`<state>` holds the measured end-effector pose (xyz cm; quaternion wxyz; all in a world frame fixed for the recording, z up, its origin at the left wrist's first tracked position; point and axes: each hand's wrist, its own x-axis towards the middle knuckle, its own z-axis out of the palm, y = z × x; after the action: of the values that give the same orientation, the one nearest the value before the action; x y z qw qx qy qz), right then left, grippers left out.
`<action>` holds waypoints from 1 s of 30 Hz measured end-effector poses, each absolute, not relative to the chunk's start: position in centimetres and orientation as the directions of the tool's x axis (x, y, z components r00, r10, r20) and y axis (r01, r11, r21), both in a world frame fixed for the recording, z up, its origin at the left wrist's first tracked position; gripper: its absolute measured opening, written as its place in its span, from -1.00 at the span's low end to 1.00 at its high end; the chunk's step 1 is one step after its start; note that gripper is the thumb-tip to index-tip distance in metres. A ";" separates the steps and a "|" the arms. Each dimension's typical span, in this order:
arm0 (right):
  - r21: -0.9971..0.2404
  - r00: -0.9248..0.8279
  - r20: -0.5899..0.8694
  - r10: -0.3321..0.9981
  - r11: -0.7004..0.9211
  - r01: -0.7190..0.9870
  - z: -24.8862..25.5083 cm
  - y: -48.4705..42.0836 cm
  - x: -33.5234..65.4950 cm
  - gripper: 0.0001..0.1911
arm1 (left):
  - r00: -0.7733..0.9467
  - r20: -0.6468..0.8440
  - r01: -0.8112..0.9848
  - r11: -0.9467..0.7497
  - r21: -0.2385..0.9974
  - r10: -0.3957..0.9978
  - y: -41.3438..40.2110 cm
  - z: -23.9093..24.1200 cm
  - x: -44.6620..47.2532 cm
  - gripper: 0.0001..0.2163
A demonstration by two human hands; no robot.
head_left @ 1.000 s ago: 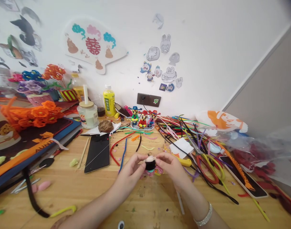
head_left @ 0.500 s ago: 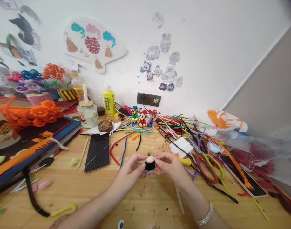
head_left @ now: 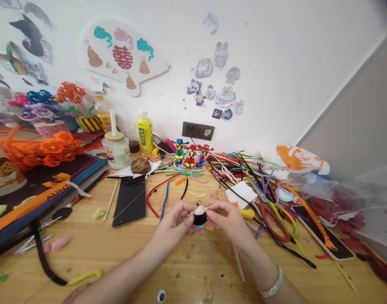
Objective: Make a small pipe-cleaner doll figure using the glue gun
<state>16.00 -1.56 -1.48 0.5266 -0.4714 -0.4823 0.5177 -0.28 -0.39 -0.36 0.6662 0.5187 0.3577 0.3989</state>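
Between my two hands, above the middle of the wooden table, is a small figure (head_left: 200, 218) with a cream-coloured top and a black body. My left hand (head_left: 180, 219) pinches it from the left with thumb and forefinger. From the other side my right hand (head_left: 224, 218) pinches its right edge in the same way. Pink and teal bits show just below the figure; whether they belong to it I cannot tell. A yellow-handled tool (head_left: 246, 213) lies beside my right hand.
Scissors (head_left: 277, 219) and a heap of pipe cleaners (head_left: 244, 169) lie to the right, with a phone (head_left: 323, 232) beyond. A dark tablet (head_left: 129, 202) rests at left. Three colourful figurines (head_left: 191, 156), a yellow bottle (head_left: 144, 131) and a glass jar (head_left: 116, 151) stand behind.
The view has shifted very slightly. Both hands keep their pinch on the small figure, with hardly any movement visible.
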 end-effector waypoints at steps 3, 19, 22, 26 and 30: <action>-0.996 0.001 0.037 0.999 0.037 -0.084 -1.4 -1.6 15.9 -0.82 | 0.407 -0.093 -0.164 0.172 0.971 0.909 -0.5 -0.3 -0.2 -0.70; -0.992 0.030 0.030 0.999 0.033 -0.118 -1.2 -2.1 15.0 -0.82 | 0.402 -0.100 -0.211 0.199 0.957 0.910 -0.4 -0.3 -0.1 -0.67; -0.993 0.039 -0.001 0.999 0.004 -0.115 -1.3 -2.1 14.8 -0.82 | 0.405 -0.107 -0.201 0.203 0.958 0.908 -0.4 0.1 -0.1 -0.66; -0.991 0.040 -0.012 0.999 -0.006 -0.136 -1.5 -2.1 14.8 -0.82 | 0.409 -0.099 -0.192 0.192 0.963 0.907 -0.4 0.2 -0.1 -0.66; -0.989 0.042 -0.028 0.999 -0.022 -0.149 -1.6 -2.1 14.8 -0.81 | 0.412 -0.100 -0.183 0.189 0.965 0.906 -0.3 0.0 -0.2 -0.65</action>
<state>14.76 -2.12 -1.63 0.5405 -0.4784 -0.4439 0.5310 -0.18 -0.34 0.00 0.6791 0.4947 0.3653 0.4008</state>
